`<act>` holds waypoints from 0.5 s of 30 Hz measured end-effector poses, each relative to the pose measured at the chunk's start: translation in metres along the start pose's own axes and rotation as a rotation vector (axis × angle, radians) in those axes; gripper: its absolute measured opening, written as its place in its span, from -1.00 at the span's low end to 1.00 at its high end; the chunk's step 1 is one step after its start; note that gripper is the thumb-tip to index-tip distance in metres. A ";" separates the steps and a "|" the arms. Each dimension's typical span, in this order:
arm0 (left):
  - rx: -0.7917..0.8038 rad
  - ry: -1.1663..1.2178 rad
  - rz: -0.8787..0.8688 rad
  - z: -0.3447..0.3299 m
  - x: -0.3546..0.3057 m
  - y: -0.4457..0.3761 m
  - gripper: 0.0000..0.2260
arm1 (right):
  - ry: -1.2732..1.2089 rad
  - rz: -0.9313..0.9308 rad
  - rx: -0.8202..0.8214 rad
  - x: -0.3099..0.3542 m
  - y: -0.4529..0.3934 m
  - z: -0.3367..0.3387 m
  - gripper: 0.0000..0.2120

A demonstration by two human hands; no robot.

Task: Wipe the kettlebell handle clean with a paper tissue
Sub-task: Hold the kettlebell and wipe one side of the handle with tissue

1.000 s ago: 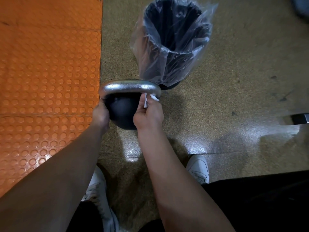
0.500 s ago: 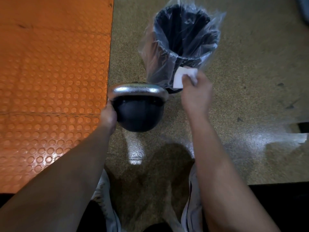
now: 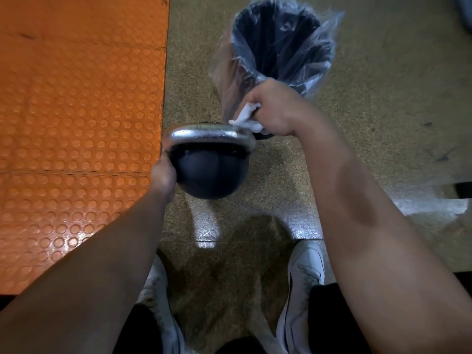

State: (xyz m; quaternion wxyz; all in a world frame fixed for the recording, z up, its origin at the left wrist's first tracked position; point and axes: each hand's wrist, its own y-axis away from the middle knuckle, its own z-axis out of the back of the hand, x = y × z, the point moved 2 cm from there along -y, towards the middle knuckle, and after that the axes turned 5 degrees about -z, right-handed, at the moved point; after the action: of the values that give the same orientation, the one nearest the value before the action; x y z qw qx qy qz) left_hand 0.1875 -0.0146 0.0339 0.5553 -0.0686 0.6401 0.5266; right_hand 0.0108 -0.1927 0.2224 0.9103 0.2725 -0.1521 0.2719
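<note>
On the speckled floor (image 3: 370,80), just right of the orange studded mat (image 3: 76,111), sits the kettlebell (image 3: 212,172): dark round body, shiny metal handle (image 3: 207,132) arched across its top, droplets or smears visible on the metal.

Left hand (image 3: 163,175): against the left side of the kettlebell at the base of the handle. Fingers are hidden behind the body, so how they lie cannot be told; the hand appears to steady the weight. Forearm runs in from lower left.

Right hand (image 3: 270,108): fingers curled, gripping a crumpled white paper tissue (image 3: 246,117). The tissue hangs from the underside of the fist and its lower edge touches the right end of the handle, at the upper right corner of the arch. Forearm comes in from lower right, wrist bent toward the kettlebell.

Behind the kettlebell: black waste bin (image 3: 278,42) lined with a clear plastic bag (image 3: 227,80) whose loose edges drape outside the rim. The right hand overlaps the near side of the bin in this view; whether it touches the bag cannot be told.

Lower frame: two light-coloured shoes, left (image 3: 158,290) and right (image 3: 304,272), planted on the floor either side of a dark shadow, with bright glare patches on the floor just ahead of them. Dark trouser fabric (image 3: 324,302) shows at the right shoe.
</note>
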 end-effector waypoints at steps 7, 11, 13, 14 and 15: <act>0.011 0.030 -0.019 -0.004 0.003 -0.001 -0.55 | -0.039 0.001 0.038 0.011 -0.001 -0.010 -0.62; -0.001 0.029 -0.021 -0.004 0.005 -0.001 -0.57 | -0.026 -0.014 -0.024 -0.004 0.002 -0.003 -0.69; -0.012 0.028 -0.029 -0.002 0.004 -0.002 -0.55 | -0.029 -0.035 0.006 -0.005 0.001 -0.009 -0.67; -0.011 0.019 -0.030 -0.002 0.005 -0.003 -0.54 | -0.045 -0.034 0.035 -0.002 0.000 -0.013 -0.65; -0.010 0.015 -0.031 -0.003 0.004 -0.003 -0.53 | -0.061 -0.025 0.060 0.003 0.000 -0.016 -0.65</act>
State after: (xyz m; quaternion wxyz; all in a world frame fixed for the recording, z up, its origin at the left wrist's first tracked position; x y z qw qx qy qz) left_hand 0.1863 -0.0160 0.0278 0.5583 -0.0849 0.6404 0.5205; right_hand 0.0151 -0.1827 0.2105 0.9000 0.3096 -0.1683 0.2565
